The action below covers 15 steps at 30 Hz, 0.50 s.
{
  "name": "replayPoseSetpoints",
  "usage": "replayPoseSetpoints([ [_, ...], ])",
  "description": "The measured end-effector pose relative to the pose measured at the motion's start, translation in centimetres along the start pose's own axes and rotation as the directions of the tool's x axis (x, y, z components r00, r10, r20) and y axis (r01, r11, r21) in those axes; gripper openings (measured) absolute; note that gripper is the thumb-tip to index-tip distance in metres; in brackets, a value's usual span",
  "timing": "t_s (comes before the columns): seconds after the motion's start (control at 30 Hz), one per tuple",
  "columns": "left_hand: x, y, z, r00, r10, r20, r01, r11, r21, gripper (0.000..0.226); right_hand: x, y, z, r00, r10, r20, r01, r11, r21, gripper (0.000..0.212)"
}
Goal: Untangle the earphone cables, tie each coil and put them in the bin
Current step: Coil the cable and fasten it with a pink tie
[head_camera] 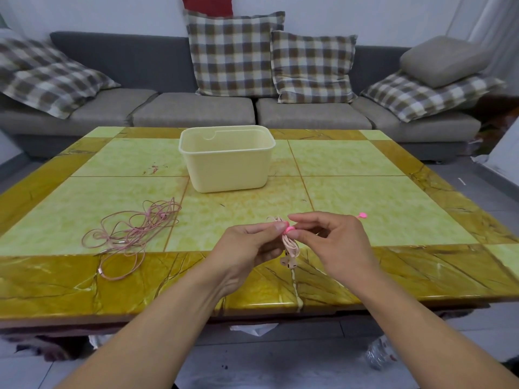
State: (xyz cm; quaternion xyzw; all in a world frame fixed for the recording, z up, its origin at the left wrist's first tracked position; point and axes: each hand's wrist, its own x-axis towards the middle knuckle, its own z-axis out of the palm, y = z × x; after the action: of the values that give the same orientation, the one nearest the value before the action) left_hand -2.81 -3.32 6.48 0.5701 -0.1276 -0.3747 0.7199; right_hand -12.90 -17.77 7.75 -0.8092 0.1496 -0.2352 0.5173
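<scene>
A coiled pink earphone cable (289, 244) is held above the near edge of the table (393, 209), nearer than the cream bin (227, 161), pinched by the left hand (247, 245) between thumb and curled fingers. The bright pink tie (289, 229) around the coil is pinched by the right hand (334, 242). A second pink cable (132, 234) is left loose and tangled on the table, nearer than the bin and to its left; another pink tie (361, 215) is seen on the table, nearer than the bin and to its right, just past the right hand.

My table (365, 197) looks like glossy polished stone. The bin (227, 167) beyond is smooth matt plastic. The far sofa (193, 110) is woven cloth.
</scene>
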Motion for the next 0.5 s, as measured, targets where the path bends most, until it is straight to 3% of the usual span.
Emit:
replayPoseSetpoints([
  [0.5,0.2,-1.0,0.9,0.989,0.127,-0.072,-0.128,0.992,-0.012,0.020,0.0,0.5,1.1,0.997,-0.041,-0.060,0.037,0.997,-0.068,0.018],
])
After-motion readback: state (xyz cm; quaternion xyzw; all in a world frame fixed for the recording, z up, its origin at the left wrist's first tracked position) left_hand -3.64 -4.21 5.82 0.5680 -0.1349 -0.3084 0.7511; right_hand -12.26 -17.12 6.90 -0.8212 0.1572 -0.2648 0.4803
